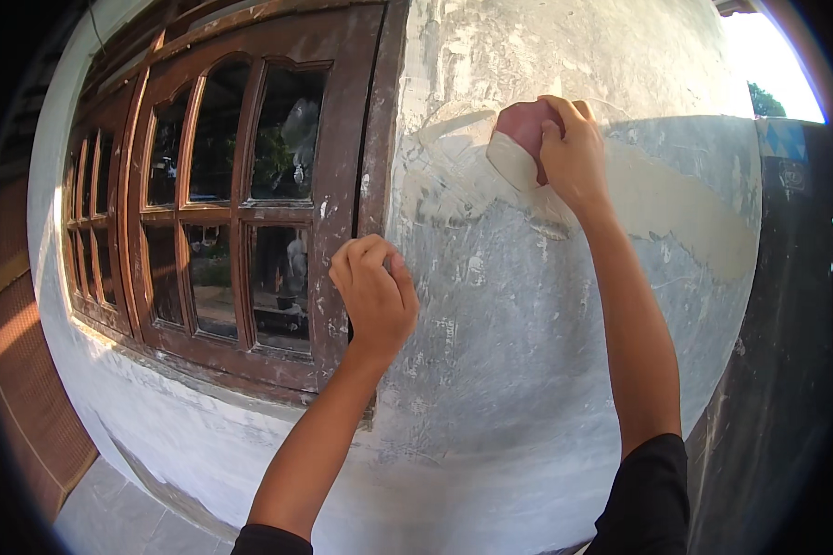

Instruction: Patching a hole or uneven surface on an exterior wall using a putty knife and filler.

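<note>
Up on the wall, my right hand (pixel 574 153) grips a dark red, rounded putty spreader (pixel 520 128) by its right edge. Pale putty (pixel 513 163) coats the lower left part of the spreader, which is against or very near the wall (pixel 509 305). A beige band of putty (pixel 685 199) runs across the wall to the right of that hand. Lower and to the left, my left hand (pixel 377 287) is closed in front of the window frame's right edge. A small greyish bit shows by its thumb; what it holds, if anything, is hidden.
A brown wooden window (pixel 236 213) with glass panes, spotted with pale marks, fills the left side. Beneath it runs a whitish sill (pixel 185 365). At the far left stands a reddish-brown woven panel (pixel 28 370), above grey floor tiles (pixel 125 509). A dark surface (pixel 787 305) lies beyond the wall's right edge.
</note>
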The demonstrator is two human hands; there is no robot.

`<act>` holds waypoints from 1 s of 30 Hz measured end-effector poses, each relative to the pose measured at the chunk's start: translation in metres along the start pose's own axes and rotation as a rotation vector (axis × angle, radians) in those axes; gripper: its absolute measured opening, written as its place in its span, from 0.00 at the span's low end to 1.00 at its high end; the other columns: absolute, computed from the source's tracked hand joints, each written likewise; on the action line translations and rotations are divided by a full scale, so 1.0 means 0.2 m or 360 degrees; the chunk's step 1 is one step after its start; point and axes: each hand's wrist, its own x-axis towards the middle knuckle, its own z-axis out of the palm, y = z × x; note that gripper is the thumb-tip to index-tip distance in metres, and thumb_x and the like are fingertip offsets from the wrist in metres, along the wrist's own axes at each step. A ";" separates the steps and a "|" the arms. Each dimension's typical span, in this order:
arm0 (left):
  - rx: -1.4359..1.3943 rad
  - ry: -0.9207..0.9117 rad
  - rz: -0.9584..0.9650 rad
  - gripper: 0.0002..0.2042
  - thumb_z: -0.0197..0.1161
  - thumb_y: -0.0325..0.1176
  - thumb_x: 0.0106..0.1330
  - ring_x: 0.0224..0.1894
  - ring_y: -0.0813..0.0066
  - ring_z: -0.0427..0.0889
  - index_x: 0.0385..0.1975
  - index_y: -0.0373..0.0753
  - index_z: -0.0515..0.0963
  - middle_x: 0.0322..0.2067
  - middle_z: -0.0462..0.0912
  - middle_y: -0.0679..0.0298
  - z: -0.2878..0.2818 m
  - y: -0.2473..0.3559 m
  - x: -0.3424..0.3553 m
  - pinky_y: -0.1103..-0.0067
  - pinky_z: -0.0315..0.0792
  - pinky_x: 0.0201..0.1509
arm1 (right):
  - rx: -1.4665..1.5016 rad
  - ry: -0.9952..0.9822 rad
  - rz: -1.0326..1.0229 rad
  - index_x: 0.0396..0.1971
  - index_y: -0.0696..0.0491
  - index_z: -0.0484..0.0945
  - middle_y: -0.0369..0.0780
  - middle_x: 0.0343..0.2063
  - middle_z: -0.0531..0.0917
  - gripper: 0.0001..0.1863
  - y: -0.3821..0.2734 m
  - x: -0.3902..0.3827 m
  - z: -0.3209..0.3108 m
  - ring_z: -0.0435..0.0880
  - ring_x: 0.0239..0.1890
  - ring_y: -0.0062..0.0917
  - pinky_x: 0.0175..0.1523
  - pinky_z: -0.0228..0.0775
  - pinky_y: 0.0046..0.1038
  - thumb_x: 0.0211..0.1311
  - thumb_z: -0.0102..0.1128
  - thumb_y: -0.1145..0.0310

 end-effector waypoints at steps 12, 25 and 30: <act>0.0010 0.0021 -0.0004 0.10 0.54 0.23 0.66 0.50 0.55 0.67 0.45 0.36 0.67 0.44 0.73 0.55 0.01 0.03 0.02 0.63 0.58 0.56 | -0.0076 0.0337 0.0235 0.51 0.59 0.78 0.51 0.47 0.78 0.18 0.10 0.07 -0.09 0.77 0.50 0.44 0.58 0.68 0.38 0.61 0.50 0.76; -0.0002 0.0018 -0.0011 0.10 0.54 0.22 0.65 0.50 0.55 0.67 0.45 0.36 0.67 0.44 0.73 0.56 0.01 0.04 0.01 0.63 0.58 0.56 | -0.0039 0.0355 -0.0009 0.47 0.56 0.80 0.50 0.41 0.79 0.16 -0.04 0.02 0.11 0.79 0.46 0.43 0.54 0.64 0.46 0.59 0.52 0.74; 0.0008 0.0004 -0.0028 0.10 0.54 0.22 0.65 0.50 0.55 0.67 0.45 0.36 0.67 0.44 0.73 0.56 -0.01 0.02 0.01 0.63 0.58 0.56 | 0.0299 0.0095 -0.0165 0.47 0.55 0.79 0.50 0.41 0.78 0.16 -0.16 -0.08 0.09 0.79 0.45 0.44 0.54 0.64 0.45 0.59 0.53 0.74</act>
